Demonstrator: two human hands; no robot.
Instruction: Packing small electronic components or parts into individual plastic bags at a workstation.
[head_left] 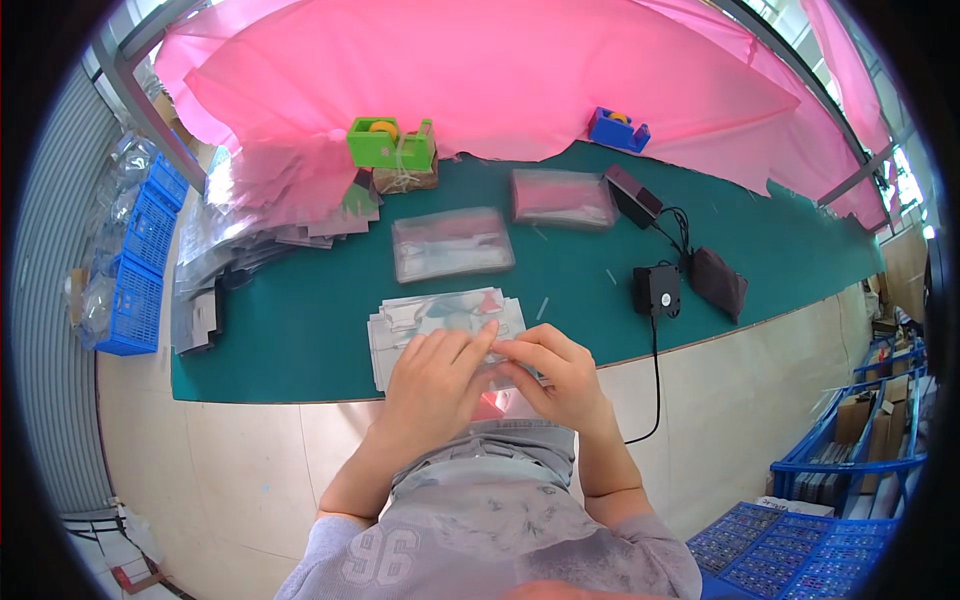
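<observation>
Packaging of clear plastic lies flat just below the centre of the frame, on top of an uneven stack of white sheets at the near edge of my green bench. My left hand lies over it with the forefinger stretched out; my right hand meets it from the other side, thumb and forefinger bent inward over the plastic. The tips of both nearly touch, and I cannot tell whether either is gripping it. Above the stack sits one clear bundle, with a second bundle farther up and right. At the upper left, loose plastic sheets spread in a heap, beside a green tape dispenser on a brown block. Right of centre are a black box with a cable and a dark pouch. A blue tape dispenser stands at the upper right, by pink cloth hanging across the top.
</observation>
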